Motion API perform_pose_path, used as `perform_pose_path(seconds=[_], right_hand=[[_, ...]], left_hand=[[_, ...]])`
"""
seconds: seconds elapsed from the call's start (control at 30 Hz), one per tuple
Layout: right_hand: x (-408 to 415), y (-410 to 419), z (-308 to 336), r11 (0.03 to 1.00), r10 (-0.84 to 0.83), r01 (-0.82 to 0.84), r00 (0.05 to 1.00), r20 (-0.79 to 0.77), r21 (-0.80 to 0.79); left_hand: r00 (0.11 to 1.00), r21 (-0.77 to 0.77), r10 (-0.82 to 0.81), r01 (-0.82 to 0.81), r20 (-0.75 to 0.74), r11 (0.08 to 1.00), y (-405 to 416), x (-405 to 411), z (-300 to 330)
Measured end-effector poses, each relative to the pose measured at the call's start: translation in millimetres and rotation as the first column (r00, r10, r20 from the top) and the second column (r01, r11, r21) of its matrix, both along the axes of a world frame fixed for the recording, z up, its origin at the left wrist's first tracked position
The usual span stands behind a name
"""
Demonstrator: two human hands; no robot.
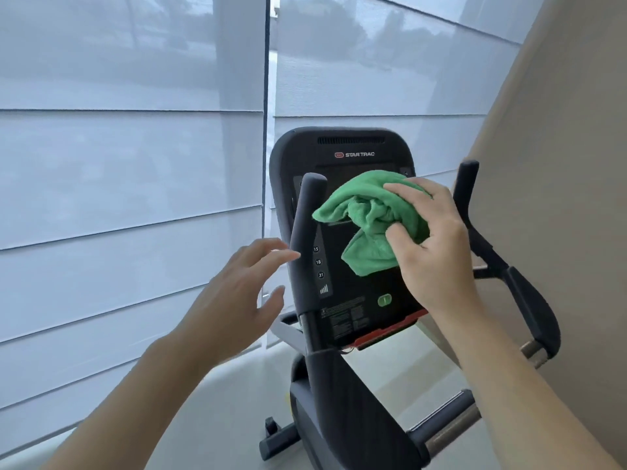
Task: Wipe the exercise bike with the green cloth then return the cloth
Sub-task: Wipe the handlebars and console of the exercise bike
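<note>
Green cloth [368, 220], bunched, is gripped in the right hand's [437, 245] curled fingers against the exercise bike [342, 320] console, while the left hand [237, 293], fingers spread, seemingly just touches the handlebar grip [305, 239].

Soft daylight through window blinds [135, 164]; wide-angle bending edges.

Right hand [437, 245] raised, fingers curled, gripping; left hand [237, 293] lower, fingers spread loose, holding nothing
</note>
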State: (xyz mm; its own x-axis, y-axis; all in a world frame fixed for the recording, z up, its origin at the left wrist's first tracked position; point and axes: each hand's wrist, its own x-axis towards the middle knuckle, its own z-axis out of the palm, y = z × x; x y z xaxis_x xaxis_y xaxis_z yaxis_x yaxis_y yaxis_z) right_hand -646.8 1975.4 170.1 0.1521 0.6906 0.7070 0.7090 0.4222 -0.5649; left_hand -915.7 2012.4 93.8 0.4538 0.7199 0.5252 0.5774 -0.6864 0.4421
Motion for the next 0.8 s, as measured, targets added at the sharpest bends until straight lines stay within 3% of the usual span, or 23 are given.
perform_pose_path(seconds=[0.13,0.37,0.57,0.8], right_hand=[[-3,36,-4,0.995,0.071,-0.066,0.994,-0.079,0.071],[-25,76,-28,0.931,0.338,-0.346,0.938,-0.082,-0.116],[-25,84,-46,0.921,0.382,-0.385,0.922,-0.060,-0.062],[-13,75,-56,0.881,0.456,-0.458,0.889,-0.045,-0.115]], left_hand=[[0.996,0.049,0.044,-0.041,-0.072,0.998,12,12,13],[0.979,0.104,0.167,-0.155,-0.115,0.982,22,21,32],[0.968,0.116,0.224,-0.211,-0.113,0.971,20,24,40],[0.963,0.116,0.231,-0.216,-0.138,0.969,14,21,33]])
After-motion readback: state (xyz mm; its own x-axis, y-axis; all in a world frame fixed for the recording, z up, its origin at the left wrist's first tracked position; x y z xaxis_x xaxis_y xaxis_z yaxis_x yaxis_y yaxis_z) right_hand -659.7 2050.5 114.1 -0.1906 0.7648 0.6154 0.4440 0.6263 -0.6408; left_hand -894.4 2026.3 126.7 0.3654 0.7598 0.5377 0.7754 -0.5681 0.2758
